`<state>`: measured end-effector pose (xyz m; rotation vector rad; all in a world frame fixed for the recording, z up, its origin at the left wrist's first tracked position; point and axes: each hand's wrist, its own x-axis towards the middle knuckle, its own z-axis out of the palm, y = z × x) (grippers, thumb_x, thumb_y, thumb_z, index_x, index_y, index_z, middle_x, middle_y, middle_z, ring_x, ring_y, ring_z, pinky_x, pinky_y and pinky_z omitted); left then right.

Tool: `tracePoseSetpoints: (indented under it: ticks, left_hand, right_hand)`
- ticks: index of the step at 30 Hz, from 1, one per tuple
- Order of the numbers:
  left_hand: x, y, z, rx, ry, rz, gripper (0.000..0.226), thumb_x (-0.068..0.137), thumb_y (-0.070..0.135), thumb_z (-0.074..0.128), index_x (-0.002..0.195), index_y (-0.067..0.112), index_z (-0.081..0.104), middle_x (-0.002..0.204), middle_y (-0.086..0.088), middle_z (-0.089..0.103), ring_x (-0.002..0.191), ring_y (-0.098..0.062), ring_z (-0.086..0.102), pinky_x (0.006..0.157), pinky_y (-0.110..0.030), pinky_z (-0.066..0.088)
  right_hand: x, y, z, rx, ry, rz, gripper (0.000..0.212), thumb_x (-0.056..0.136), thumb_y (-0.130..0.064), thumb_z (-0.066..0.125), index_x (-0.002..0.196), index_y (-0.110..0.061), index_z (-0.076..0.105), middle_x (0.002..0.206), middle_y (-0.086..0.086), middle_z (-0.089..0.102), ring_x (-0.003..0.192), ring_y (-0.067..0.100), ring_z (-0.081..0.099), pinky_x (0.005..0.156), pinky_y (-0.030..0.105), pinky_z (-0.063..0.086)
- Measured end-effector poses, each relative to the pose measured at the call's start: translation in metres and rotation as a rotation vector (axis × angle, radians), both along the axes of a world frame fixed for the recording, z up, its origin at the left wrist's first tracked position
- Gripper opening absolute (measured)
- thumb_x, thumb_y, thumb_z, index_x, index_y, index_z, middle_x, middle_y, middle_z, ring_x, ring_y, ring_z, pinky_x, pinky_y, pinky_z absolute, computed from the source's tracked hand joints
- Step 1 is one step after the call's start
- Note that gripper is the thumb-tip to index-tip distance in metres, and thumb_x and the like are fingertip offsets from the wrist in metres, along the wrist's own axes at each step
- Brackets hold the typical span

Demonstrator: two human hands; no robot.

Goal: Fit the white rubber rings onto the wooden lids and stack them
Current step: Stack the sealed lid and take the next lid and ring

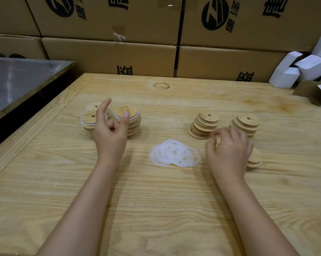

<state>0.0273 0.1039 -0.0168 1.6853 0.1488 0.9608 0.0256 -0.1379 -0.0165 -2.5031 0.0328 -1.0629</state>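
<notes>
Noted left grip point(109, 133) released, one fingertip point(126, 114) on ringed stack point(133, 126) at left, right grip point(228, 150) blurred but seemingly clasping a lid point(218, 142) beside rings point(174, 153) on worktop point(156, 200); advise lifting lid clear, taking a single ring, seating it evenly round rim before stacking.

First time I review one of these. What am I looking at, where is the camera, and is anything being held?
There is no machine: the two grips are a person's bare hands, filmed by one camera worn on the head, looking down at a wooden table. Left of centre stand stacks of ringed lids; on the right, stacks of bare wooden lids; between them lies a pile of white rubber rings. The left grip holds nothing; its thumb touches the top ringed lid. The right grip, blurred, seems to curl round one bare lid. Cardboard boxes stand behind.
</notes>
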Motion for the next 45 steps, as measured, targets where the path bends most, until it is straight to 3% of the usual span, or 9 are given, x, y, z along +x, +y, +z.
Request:
tracePoseSetpoints:
  ticks: [5,12,18,25,32,36,40,42,45]
  left_hand:
    - [-0.011,-0.018,0.002,0.388,-0.086,-0.062,0.032,0.087,0.038,0.054,0.101,0.011,0.063,0.048,0.010,0.032,0.045,-0.012,0.034,0.050,-0.022,0.034]
    - [-0.014,-0.029,-0.007,0.614,0.029,-0.214,0.035,0.082,0.042,0.051,0.075,0.012,0.067,0.047,0.011,0.033,0.042,-0.008,0.035,0.046,-0.026,0.036]
    - [-0.009,-0.029,-0.015,0.626,0.211,-0.208,0.021,0.082,0.031,0.056,0.077,0.015,0.068,0.045,0.012,0.041,0.046,-0.012,0.045,0.051,-0.029,0.040]
    - [-0.006,-0.030,-0.015,0.542,0.227,-0.175,0.021,0.081,0.033,0.054,0.078,0.017,0.067,0.045,0.013,0.042,0.046,-0.004,0.043,0.053,-0.029,0.040]
    - [-0.008,-0.042,-0.008,0.191,0.180,-0.316,0.027,0.079,0.029,0.060,0.106,0.028,0.060,0.066,0.003,0.060,0.052,-0.013,0.055,0.058,-0.027,0.047]
    - [-0.010,-0.053,-0.003,-0.027,0.201,-0.528,0.024,0.090,0.013,0.060,0.113,0.014,0.059,0.080,-0.013,0.067,0.058,-0.010,0.062,0.059,-0.028,0.050]
    - [-0.012,-0.062,-0.003,-0.068,0.246,-0.735,0.026,0.092,-0.001,0.050,0.118,-0.007,0.055,0.053,0.015,0.058,0.051,0.004,0.054,0.052,-0.010,0.043]
    - [-0.014,-0.065,-0.003,-0.078,0.274,-0.812,0.021,0.093,-0.003,0.049,0.113,-0.006,0.055,0.047,0.019,0.055,0.046,0.009,0.052,0.048,-0.004,0.039]
    - [-0.012,-0.066,-0.002,-0.208,0.345,-0.817,0.016,0.090,0.004,0.056,0.106,0.006,0.060,0.062,0.008,0.067,0.058,0.001,0.061,0.050,-0.017,0.051]
  right_hand:
    - [0.003,-0.017,0.007,-0.047,0.108,-0.253,0.034,0.072,-0.015,0.063,0.102,0.000,0.053,0.107,0.025,0.052,0.109,0.042,0.044,0.097,0.051,0.029]
    - [0.006,-0.027,0.007,-0.127,0.600,-0.380,0.047,0.086,-0.026,0.051,0.121,0.002,0.038,0.129,0.023,0.036,0.123,0.040,0.032,0.097,0.064,0.029]
    - [0.009,-0.030,0.004,-0.129,0.621,-0.352,0.036,0.090,-0.012,0.048,0.122,-0.004,0.034,0.127,0.018,0.034,0.118,0.038,0.035,0.086,0.052,0.039]
    - [0.005,-0.023,0.009,-0.159,0.253,-0.291,0.045,0.079,-0.018,0.065,0.118,-0.003,0.049,0.112,0.022,0.049,0.104,0.038,0.043,0.079,0.048,0.034]
    - [-0.006,0.012,0.009,-0.133,-0.187,0.221,0.045,0.077,-0.028,0.063,0.113,-0.001,0.062,0.103,0.022,0.060,0.092,0.040,0.059,0.077,0.050,0.049]
    - [-0.013,0.030,0.002,-0.141,-0.204,0.500,0.049,0.081,-0.031,0.063,0.122,-0.007,0.052,0.111,0.017,0.060,0.101,0.027,0.055,0.082,0.044,0.048]
    - [-0.014,0.039,-0.001,-0.113,-0.167,0.635,0.054,0.079,-0.023,0.065,0.127,-0.009,0.044,0.115,0.019,0.057,0.104,0.032,0.058,0.086,0.046,0.050]
    - [-0.014,0.041,-0.001,-0.108,-0.114,0.695,0.059,0.076,-0.020,0.061,0.129,-0.012,0.040,0.118,0.020,0.054,0.107,0.032,0.056,0.090,0.046,0.049]
    - [-0.013,0.041,-0.003,-0.021,-0.008,0.742,0.062,0.076,-0.021,0.060,0.134,-0.014,0.038,0.125,0.017,0.049,0.115,0.026,0.050,0.098,0.042,0.044]
